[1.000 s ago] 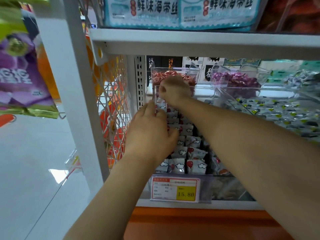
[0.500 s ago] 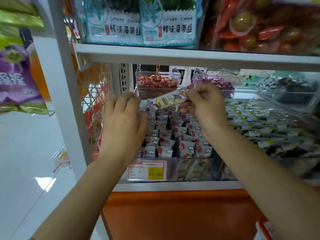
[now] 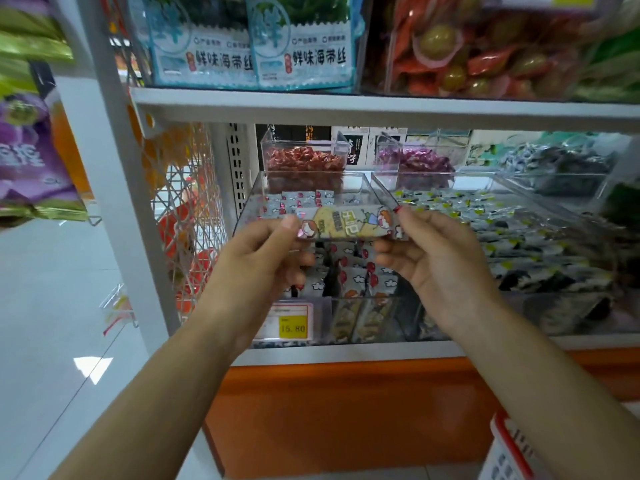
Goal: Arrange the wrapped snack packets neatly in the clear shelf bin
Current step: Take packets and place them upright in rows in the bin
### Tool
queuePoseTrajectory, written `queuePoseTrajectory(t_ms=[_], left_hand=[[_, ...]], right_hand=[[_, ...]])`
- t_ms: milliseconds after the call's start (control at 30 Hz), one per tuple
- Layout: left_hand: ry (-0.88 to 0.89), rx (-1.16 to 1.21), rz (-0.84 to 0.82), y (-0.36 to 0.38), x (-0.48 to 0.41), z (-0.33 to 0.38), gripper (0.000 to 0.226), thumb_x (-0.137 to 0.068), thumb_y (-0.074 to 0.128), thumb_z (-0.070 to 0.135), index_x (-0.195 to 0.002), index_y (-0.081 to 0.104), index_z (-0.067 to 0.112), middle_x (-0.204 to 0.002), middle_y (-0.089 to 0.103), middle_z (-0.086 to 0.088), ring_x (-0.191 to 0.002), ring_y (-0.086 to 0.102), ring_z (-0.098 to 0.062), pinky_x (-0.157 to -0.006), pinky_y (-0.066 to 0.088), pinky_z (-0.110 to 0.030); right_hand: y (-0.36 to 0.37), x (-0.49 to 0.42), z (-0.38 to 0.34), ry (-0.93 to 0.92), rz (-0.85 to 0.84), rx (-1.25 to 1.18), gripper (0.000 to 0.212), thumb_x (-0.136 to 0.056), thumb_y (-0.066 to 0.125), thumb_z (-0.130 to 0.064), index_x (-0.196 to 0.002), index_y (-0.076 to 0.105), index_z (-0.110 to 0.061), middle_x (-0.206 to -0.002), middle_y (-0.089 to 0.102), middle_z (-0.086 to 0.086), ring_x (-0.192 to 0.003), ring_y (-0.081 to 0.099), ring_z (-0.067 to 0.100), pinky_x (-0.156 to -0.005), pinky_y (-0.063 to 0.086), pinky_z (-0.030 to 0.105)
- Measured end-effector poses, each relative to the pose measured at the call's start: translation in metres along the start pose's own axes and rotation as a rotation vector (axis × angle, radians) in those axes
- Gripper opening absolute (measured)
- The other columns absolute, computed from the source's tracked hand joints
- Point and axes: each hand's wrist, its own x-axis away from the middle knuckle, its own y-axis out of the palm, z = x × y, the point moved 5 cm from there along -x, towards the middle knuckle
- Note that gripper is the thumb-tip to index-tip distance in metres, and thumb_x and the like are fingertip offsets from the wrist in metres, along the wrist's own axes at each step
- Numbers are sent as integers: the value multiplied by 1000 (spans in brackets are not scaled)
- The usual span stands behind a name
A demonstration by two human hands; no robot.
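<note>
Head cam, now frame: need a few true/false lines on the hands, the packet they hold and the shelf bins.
1. The left hand and right hand each pinch one end of the long cartoon-printed wrapped snack packet. True.
2. The packet lies flat inside the clear plastic shelf bin. False: both hands hold it up level, clear of the bin's contents.
3. The yellow price tag at the bin's front reads 15.80. True.
4. The small clear box behind the bin holds green candies. False: red-wrapped ones.
5. The bin is empty. False: white snack packets stand in rows in it.
</note>
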Motion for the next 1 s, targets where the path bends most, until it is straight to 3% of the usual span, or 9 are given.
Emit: queuePoseTrajectory(t_ms=[167,267,367,500,633,767,867,1000], left_hand=[[-114,314,14,4,-5,-2,15,-88,54,20,-78,54,9,-65,59,-4,-54,58,-7,-48,48,-15],[-149,411,10,7,-7,-4,10,-93,49,11,-92,57,6,-87,57,-12,-53,58,-9,-46,47,-15],[-114,343,11,5,-9,-3,20,-95,46,8,-108,61,8,-107,55,-14,-54,57,-9,-47,47,-15],[-125,346,52,0,-10,-3,18,-95,45,8,-101,62,9,-87,60,-11,-53,57,-8,-46,47,-14],[-158,355,69,0,-9,-4,19,-95,46,11,-104,61,4,-77,63,-9,-52,57,-7,-46,47,-14],[-159,287,27,4,-6,-2,20,-76,63,28,-82,66,9,-67,65,-1,-56,60,-6,-49,49,-14],[-127,217,-31,8,-3,1,14,-68,64,21,-66,74,13,-62,65,-1,-55,61,-5,-50,50,-12],[-104,235,-22,8,-2,1,15,-69,63,19,-73,71,8,-71,69,-7,-61,66,-9,-54,52,-14]], right_hand=[[-4,-2,4,93,11,-68,16,-91,53,-13,-77,59,-11,-55,61,4,-47,61,14,-42,49,21],[-5,-5,7,129,7,-128,17,-91,53,-12,-75,58,-11,-54,60,4,-45,59,12,-41,47,19],[-8,-6,9,82,-8,-59,11,-91,52,-10,-84,61,-9,-58,64,3,-50,62,13,-45,50,20],[-6,-8,7,5,-90,44,19,-83,59,-15,-100,65,-10,-77,71,2,-65,68,18,-57,55,24],[-4,-8,0,-89,-98,172,37,-67,67,-23,-101,66,-9,-78,72,6,-68,69,20,-61,56,23],[-7,-6,-1,-170,-18,279,28,-75,64,-26,-95,66,-6,-86,68,18,-67,69,22,-61,56,25],[-9,-5,-1,-172,18,297,18,-85,59,-23,-89,64,-6,-84,67,20,-64,69,22,-58,56,24],[-12,-5,-1,-168,61,283,17,-90,57,-19,-80,60,-5,-69,68,9,-59,68,20,-53,56,24]])
